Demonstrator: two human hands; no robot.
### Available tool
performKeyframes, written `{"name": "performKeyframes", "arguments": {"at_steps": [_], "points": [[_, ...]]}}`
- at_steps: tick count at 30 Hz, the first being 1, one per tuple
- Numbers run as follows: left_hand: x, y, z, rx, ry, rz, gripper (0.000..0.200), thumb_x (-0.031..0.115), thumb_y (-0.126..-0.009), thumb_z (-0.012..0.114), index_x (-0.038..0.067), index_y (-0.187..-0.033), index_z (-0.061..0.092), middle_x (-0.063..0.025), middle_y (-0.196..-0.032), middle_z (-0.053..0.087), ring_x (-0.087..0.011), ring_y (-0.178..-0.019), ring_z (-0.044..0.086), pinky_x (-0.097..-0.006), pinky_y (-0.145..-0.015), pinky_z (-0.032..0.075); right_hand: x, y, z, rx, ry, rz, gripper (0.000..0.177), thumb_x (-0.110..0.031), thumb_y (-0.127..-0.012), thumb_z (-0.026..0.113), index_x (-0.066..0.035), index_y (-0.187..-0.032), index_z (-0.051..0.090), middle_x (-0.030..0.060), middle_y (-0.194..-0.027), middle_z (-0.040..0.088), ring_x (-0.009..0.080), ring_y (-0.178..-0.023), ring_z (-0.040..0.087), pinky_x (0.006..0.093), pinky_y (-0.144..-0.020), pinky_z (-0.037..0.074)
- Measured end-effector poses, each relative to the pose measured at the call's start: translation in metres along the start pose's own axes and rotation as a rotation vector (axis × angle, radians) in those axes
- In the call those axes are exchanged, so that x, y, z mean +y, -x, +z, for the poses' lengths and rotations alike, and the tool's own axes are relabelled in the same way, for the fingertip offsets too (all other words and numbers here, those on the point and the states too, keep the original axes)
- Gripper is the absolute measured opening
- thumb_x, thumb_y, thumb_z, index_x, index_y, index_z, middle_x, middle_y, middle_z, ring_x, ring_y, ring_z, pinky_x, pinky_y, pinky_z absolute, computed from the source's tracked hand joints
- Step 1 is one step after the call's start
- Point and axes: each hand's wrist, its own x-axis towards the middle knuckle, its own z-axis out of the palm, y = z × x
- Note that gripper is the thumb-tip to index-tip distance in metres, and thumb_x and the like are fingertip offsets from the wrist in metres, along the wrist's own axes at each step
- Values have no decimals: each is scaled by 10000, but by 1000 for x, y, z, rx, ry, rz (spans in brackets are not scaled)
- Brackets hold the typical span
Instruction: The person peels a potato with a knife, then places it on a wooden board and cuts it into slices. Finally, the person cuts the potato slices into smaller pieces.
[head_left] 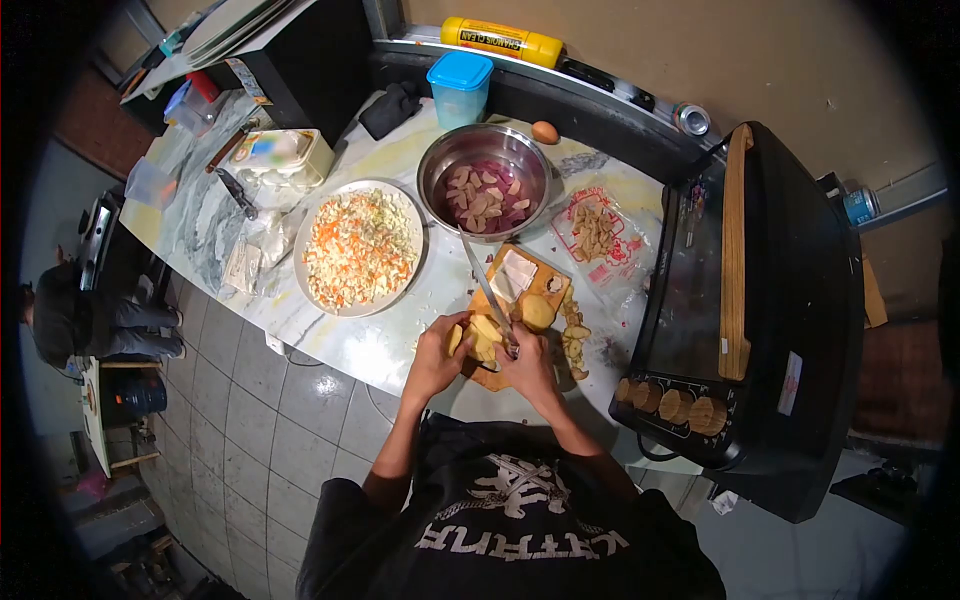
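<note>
A wooden cutting board (557, 268) lies at the table's front edge. My right hand (528, 365) is closed round the handle of a kitchen knife (484, 275), whose blade points away from me toward the metal bowl. My left hand (437, 352) grips yellow potato pieces (485, 330) on the board, left of the knife. Just right of the blade sits a larger peeled potato (537, 313). Behind it is a pale pinkish slab (514, 274). Peelings (574, 342) are strewn along the board's right side.
A steel bowl (430, 212) holds pale slices. To its left stands a plate (301, 268) of diced vegetables; to its right, a plastic bag (628, 265) bears brown pieces. An egg (545, 132), a blue-lidded container (461, 95) and a black oven (790, 400) border the workspace. Another person (65, 315) stands far left.
</note>
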Motion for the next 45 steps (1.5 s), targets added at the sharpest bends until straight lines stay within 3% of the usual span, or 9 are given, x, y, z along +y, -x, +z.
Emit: {"name": "performKeyframes", "arguments": {"at_steps": [6, 8, 9, 11, 12, 14, 20, 38, 45], "points": [[7, -3, -3, -42, -13, 6, 347, 16, -801, 642, 22, -1147, 613, -182, -962, 623, -342, -917, 612, -378, -842, 473, 2, 9, 4, -57, -6, 75, 306, -176, -803, 681, 21, -1019, 592, 222, -813, 618, 414, -815, 566, 476, -741, 465], [6, -2, -2, -33, -14, 21, 331, 9, -792, 641, 31, -1123, 624, -177, -957, 624, -352, -914, 606, -384, -835, 474, 7, 12, 8, 127, 68, -124, 231, -133, -770, 713, 26, -918, 632, 180, -648, 604, 333, -559, 607, 388, -553, 477], [5, -2, -1, -35, -14, 21, 331, 9, -792, 641, 31, -1123, 624, -177, -957, 624, -352, -914, 606, -384, -835, 474, 4, 13, 6, 127, 68, -122, 231, -133, -770, 713, 26, -918, 632, 180, -648, 604, 333, -559, 607, 388, -553, 477], [4, -3, -1, -28, -31, 74, 303, 11, -795, 639, 27, -1097, 628, -176, -951, 624, -358, -901, 608, -389, -827, 477, -1, 14, 2, -36, 6, 50, 252, -196, -810, 677, 7, -926, 583, 222, -766, 615, 421, -794, 566, 492, -702, 457], [5, -3, -1, -31, -32, 75, 303, 11, -795, 639, 27, -1097, 628, -176, -951, 624, -358, -901, 608, -389, -827, 477, 3, 15, 5, -34, 6, 52, 252, -196, -810, 677, 7, -926, 583, 222, -766, 615, 421, -794, 566, 492, -702, 457], [8, -3, 0, -21, -22, 81, 275, 13, -799, 633, 27, -1074, 631, -178, -955, 624, -361, -899, 609, -392, -824, 478, 15, 18, 13, 159, 163, -178, 227, -148, -785, 702, 5, -938, 632, 174, -642, 600, 346, -580, 607, 408, -585, 481], [7, -4, 0, -52, -53, 87, 244, 25, -811, 634, 26, -1054, 630, -174, -971, 618, -366, -930, 606, -398, -827, 476, 9, 20, 7, 69, 11, -52, 225, -155, -780, 703, 7, -916, 626, 201, -719, 631, 358, -678, 641, 399, -613, 494], [16, -5, 2, -44, -127, 56, 179, 78, -833, 640, 27, -1004, 624, -174, -952, 600, -375, -907, 593, -411, -812, 467, 7, 24, 8, 119, 39, -107, 206, -191, -803, 696, -1, -817, 617, 178, -696, 629, 362, -651, 618, 434, -636, 462], [13, -5, 5, -37, -111, 58, 184, 74, -830, 641, 30, -1007, 625, -172, -953, 598, -377, -913, 587, -415, -818, 465, 10, 24, 6, 124, -63, -74, 183, -174, -816, 683, 1, -841, 634, 165, -700, 640, 339, -638, 628, 407, -626, 471]]}}
